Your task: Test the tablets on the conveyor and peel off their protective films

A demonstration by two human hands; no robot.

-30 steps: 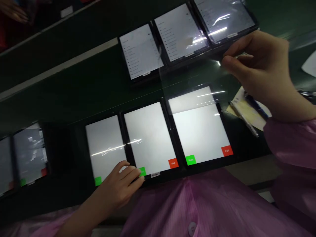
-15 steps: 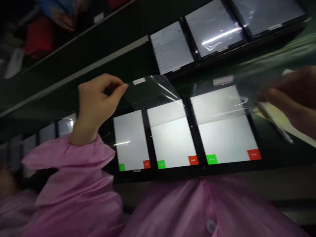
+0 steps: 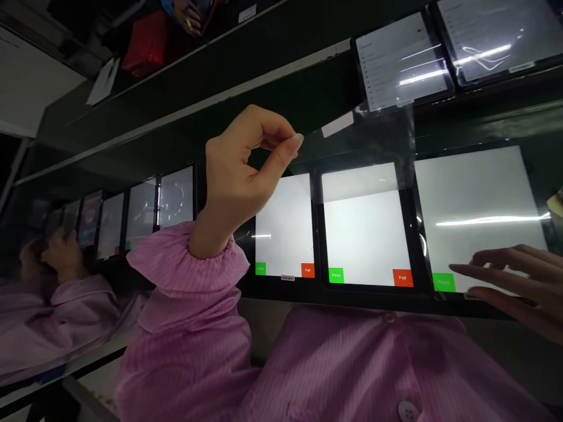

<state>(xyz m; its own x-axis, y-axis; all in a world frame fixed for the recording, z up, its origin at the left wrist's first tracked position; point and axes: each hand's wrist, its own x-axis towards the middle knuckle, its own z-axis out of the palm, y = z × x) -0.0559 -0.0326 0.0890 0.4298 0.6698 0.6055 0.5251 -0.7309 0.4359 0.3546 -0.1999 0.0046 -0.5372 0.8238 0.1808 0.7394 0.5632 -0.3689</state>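
Observation:
My left hand (image 3: 241, 176) pinches the corner of a clear plastic film (image 3: 365, 140) between thumb and forefinger. A white tab (image 3: 337, 124) sits on the film's upper edge, and the sheet hangs above the middle tablet (image 3: 363, 234). Three tablets in a row show white screens with green Pass and red Fail buttons. My right hand (image 3: 514, 287) is spread, fingers apart, over the lower edge of the right tablet (image 3: 475, 211), close to its green Pass button (image 3: 444, 282). The left tablet (image 3: 284, 225) lies partly behind my left wrist.
Tablets showing list screens (image 3: 402, 61) stand in an upper row on the dark green bench (image 3: 264, 117). More tablets (image 3: 141, 214) continue left. A pink-sleeved person (image 3: 57, 293) works at lower left. A red bag (image 3: 147, 44) lies beyond.
My left hand has moved right along the film's edge, still pinching it. My right hand has come off the film and dropped to the lower right. The view has swung, shifting the tablets rightward.

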